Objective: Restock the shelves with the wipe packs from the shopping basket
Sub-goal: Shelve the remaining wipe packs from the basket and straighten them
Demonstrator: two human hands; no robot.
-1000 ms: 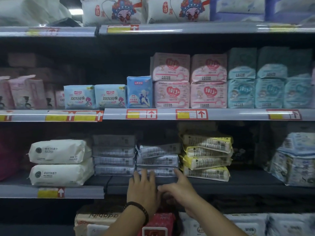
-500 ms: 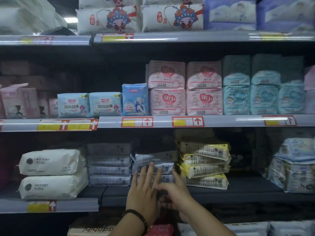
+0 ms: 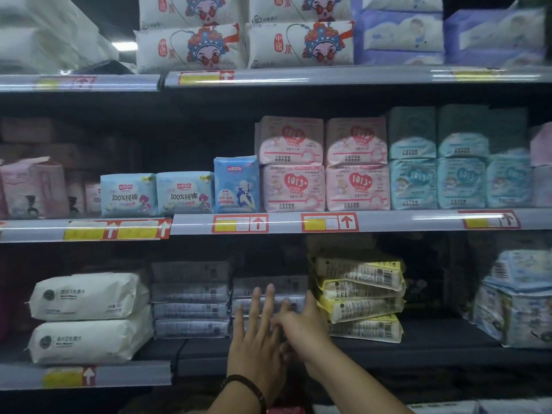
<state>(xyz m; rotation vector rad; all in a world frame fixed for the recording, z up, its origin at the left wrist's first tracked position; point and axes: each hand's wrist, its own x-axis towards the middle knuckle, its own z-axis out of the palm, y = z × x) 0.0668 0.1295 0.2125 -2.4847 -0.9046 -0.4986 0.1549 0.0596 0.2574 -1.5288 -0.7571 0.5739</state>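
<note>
On the lower shelf point(image 3: 418, 351) two stacks of grey wipe packs lie flat: a taller stack point(image 3: 191, 297) on the left and a shorter stack point(image 3: 268, 286) beside it. My left hand point(image 3: 257, 345), with a dark wristband, is spread flat against the front of the shorter stack. My right hand point(image 3: 301, 327) presses against the same stack's right side, fingers slightly curled, holding nothing. The lowest packs of that stack are hidden behind my hands. The shopping basket is out of view.
Yellow wipe packs point(image 3: 358, 297) are stacked right of the grey ones, and two large white packs point(image 3: 86, 318) lie to the left. Blue-patterned packs point(image 3: 513, 300) stand at far right. Pink and teal pad packs point(image 3: 325, 162) fill the shelf above.
Both hands have risen a little along the front of the shorter grey stack, and the view has tilted upward, so the shelves sit lower in frame.
</note>
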